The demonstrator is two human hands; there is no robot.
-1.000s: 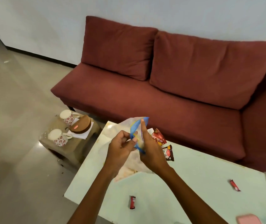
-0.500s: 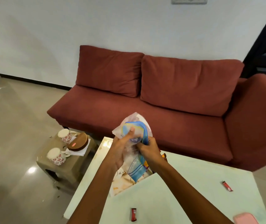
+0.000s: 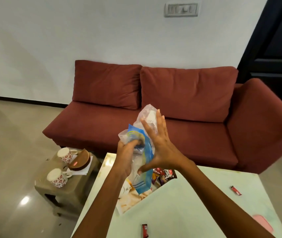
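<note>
Squashing the plastic bag [image 3: 146, 117] above the table [image 3: 179, 208]
The left hand [image 3: 127, 157] clutches it, fingers curled in, while the right hand [image 3: 160, 148] presses flat, fingers straight. A slow squeeze looks best, letting the air escape.

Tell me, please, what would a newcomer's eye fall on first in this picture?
First, the crumpled clear plastic bag with blue print, raised at the centre above the pale green table: the left hand grips it and the right hand presses flat against it. Behind them, the long dark red fabric sofa fills the middle of the view, against the white wall.
</note>
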